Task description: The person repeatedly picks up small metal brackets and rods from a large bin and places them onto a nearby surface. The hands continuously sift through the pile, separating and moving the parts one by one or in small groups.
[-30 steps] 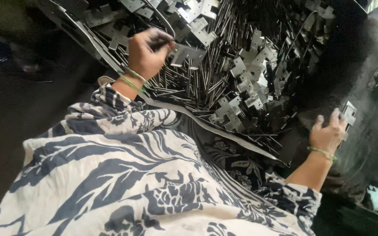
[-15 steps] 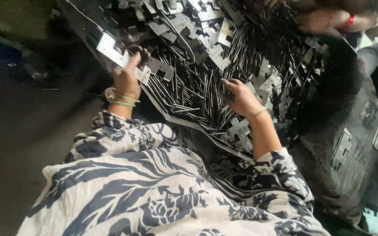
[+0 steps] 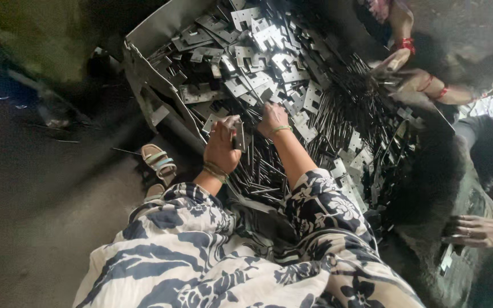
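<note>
Admittedly, much is hard to read: the right edge is dark, the far side of the pile is cut off at the top, and the fingertips of the right hand (image 3: 273, 118) sink among the parts, so whether it grips anything cannot be told. It rests palm down on the heap, fingers bent. Just beside it, the left hand (image 3: 222, 145) is curled closed around a small flat plate (image 3: 239, 137), which stands upright against the thumb side. Under and beyond both hands lies the pile (image 3: 269, 63) of notched grey metal plates, with thin dark pins (image 3: 258, 171) strewn below the wrists. All of it sits in a metal tray (image 3: 144, 43), whose wall rises beyond the left hand. Near that wrist, a sandalled foot (image 3: 158, 161) rests on the floor. Well beyond the right hand, another person's hands (image 3: 406, 71) with red bangles reach into the pins.
</note>
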